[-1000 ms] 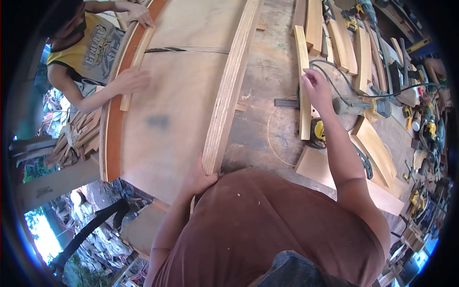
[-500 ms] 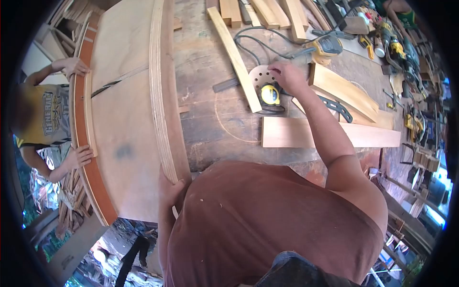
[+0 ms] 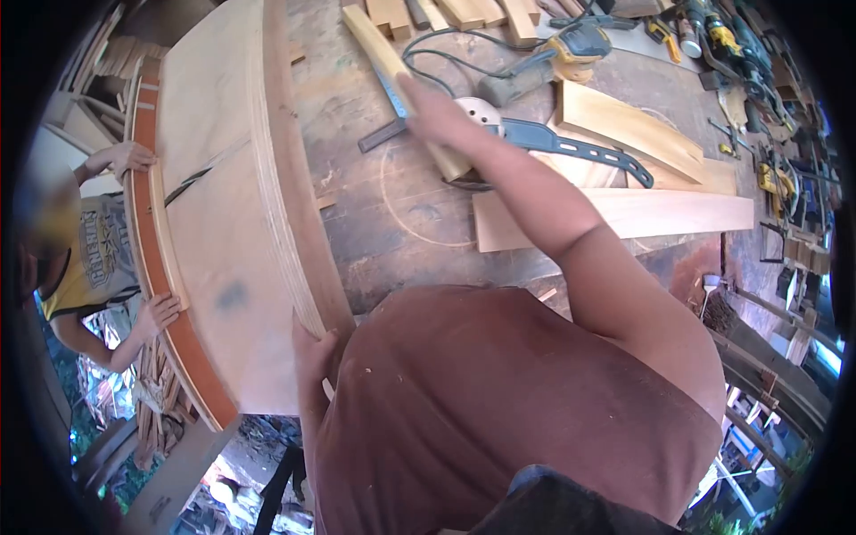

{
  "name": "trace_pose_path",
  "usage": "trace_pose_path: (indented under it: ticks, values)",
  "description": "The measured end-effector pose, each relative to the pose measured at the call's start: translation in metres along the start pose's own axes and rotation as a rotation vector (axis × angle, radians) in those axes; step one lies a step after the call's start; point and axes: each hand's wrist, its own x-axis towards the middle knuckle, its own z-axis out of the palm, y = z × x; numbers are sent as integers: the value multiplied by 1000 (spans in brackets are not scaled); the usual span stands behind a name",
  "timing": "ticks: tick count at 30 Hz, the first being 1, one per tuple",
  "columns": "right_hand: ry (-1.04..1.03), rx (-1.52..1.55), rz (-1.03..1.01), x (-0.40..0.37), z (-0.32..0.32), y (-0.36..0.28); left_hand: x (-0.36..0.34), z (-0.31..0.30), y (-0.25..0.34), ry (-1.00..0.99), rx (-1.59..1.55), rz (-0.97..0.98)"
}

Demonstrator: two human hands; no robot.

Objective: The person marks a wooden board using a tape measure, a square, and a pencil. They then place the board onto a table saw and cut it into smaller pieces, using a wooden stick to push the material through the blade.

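My left hand point(image 3: 313, 353) is closed around the near end of the upright plywood edge point(image 3: 276, 183) of a large wooden panel point(image 3: 230, 259). My right hand point(image 3: 432, 113), smeared by motion, reaches across the bench over a narrow wooden strip point(image 3: 374, 43); its fingers are too blurred to show a grip. Just left of that hand lies a try square with a dark handle point(image 3: 382, 135) and bluish blade point(image 3: 390, 93). A perforated sanding disc point(image 3: 480, 111) shows past my wrist, partly covered. Next to my forearm is a dark slotted tool piece point(image 3: 580, 145).
Across the panel, another person's two hands point(image 3: 134, 159) rest on its orange-faced far rim point(image 3: 145, 214). A yellow corded sander point(image 3: 580, 53), a broad board point(image 3: 624, 217) and a shaped wood piece point(image 3: 629, 134) lie on the bench. Power tools point(image 3: 722, 36) crowd the far right.
My right hand has moved left from the sanding disc to the wooden strip. The try square's blade now shows, and the yellow tape measure is no longer visible. My left hand stays on the panel edge.
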Motion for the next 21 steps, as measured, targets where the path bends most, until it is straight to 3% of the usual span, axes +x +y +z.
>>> trace_pose_path:
  ticks: [4, 6, 8, 10, 12, 14, 15, 16, 18, 19, 21]
  values:
    - [37, -83, -10, 5, -62, -3, 3, 2, 8, -14, -6, 43]
    - [-41, -248, 104, -4, -105, -16, 4, 2, 9, -16, -7, 34]
    - [111, -415, -77, 14, -109, 39, 2, 2, 11, 2, -8, 12]
    - [273, -779, -42, 12, -103, 38, 2, 2, 18, 0, 67, 31]
    - [371, -597, -320, -1, -74, 14, 2, 0, 12, 40, 90, 13]
    - [52, -176, -227, -40, -15, -29, 2, -1, 15, -16, 51, 50]
    - [-239, 70, -131, -53, 19, -36, 1, -4, 20, -59, -7, 93]
    - [-305, 117, -214, -75, 50, -50, -3, -5, 17, 41, -24, 69]
    - [-544, 507, 26, -96, 115, -67, -19, -14, 0, -71, -63, -70]
    - [-642, 579, 17, -103, 142, -69, -38, -24, -11, 25, -91, -92]
    - [-835, 677, 75, -121, 177, -68, -68, -38, -26, 90, -263, 60]
